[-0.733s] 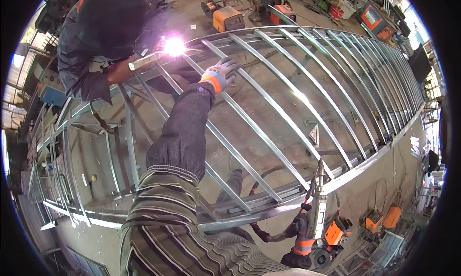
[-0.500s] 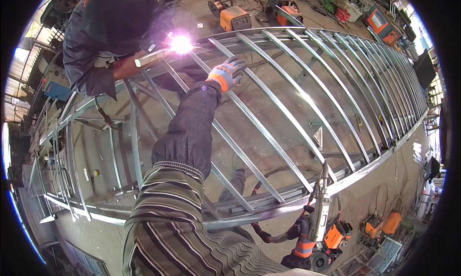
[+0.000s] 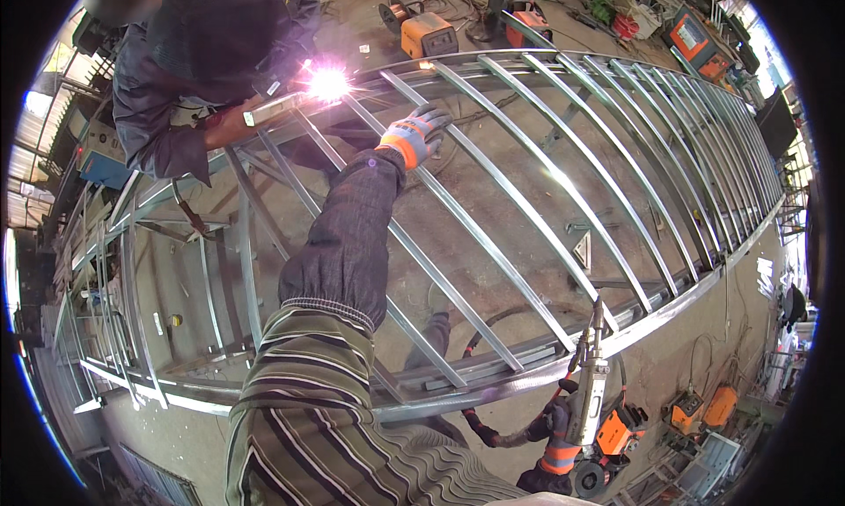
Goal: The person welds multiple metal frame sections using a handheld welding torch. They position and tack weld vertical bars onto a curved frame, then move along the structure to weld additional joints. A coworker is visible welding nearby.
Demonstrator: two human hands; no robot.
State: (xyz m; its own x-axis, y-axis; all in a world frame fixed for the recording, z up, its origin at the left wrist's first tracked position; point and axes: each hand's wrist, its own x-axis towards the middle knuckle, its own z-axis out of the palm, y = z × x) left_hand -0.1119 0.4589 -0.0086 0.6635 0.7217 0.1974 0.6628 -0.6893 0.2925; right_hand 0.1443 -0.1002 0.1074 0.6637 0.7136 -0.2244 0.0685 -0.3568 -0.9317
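My left hand (image 3: 414, 137), in a grey and orange glove, reaches out over a long ladder-like metal frame (image 3: 519, 383). Its fingers are extended and lie on a silver crossbar (image 3: 493, 173). At the lower right my right hand (image 3: 556, 431), gloved alike, is closed round a silver-bodied welding torch (image 3: 588, 409). The torch points upward, with its nozzle close to the near rail. Beyond my left hand, a co-worker in dark clothing (image 3: 163, 123) holds a similar torch (image 3: 271, 110) at the far rail. A bright welding arc (image 3: 328, 84) glares there and hides the joint.
Orange welding machines stand beyond the frame (image 3: 429, 35) and at the lower right (image 3: 619, 429). A blue-fronted machine (image 3: 104, 161) stands at the left. Cables cross the floor (image 3: 458, 4). A small triangular piece (image 3: 583, 250) shows between the crossbars.
The co-worker's arc has shifted slightly left along the far rail. Another person's head has appeared at the top left. My left hand keeps its place; my torch has barely moved.
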